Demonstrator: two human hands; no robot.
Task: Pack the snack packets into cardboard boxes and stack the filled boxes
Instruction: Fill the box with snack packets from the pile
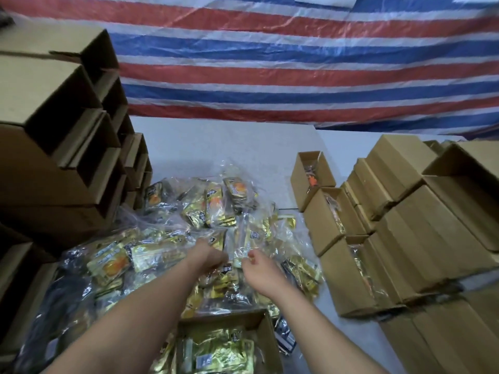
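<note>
A heap of gold and clear snack packets (205, 211) covers the middle of the white table. My left hand (213, 256) reaches into the heap with fingers curled among the packets. My right hand (256, 265) is beside it and pinches a clear wrapper edge (240, 255). Close to me an open cardboard box (259, 327) holds gold packets (221, 349).
Empty open boxes (67, 147) are stacked high on the left. On the right stand three open boxes with packets (332, 211) and stacked closed boxes (421, 233). A striped tarp (270, 63) hangs behind the white table (229, 141).
</note>
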